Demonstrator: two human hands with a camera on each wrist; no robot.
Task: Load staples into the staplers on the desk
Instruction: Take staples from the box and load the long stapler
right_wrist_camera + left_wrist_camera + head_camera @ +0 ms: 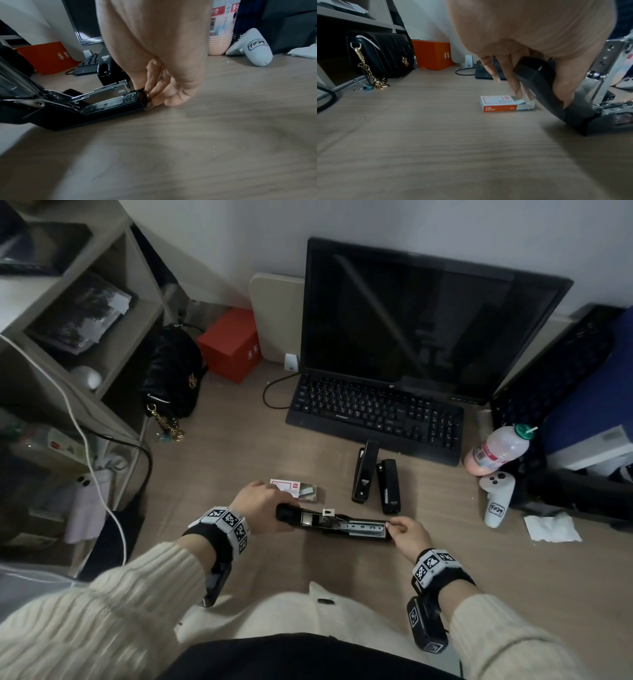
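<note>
Desk holds staple box, tray slid open showing staples.

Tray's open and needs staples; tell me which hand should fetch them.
Left, probably. The left hand holds the stapler's lid end right beside the staple box. The right hand pinches the far tip, steadying it.
</note>
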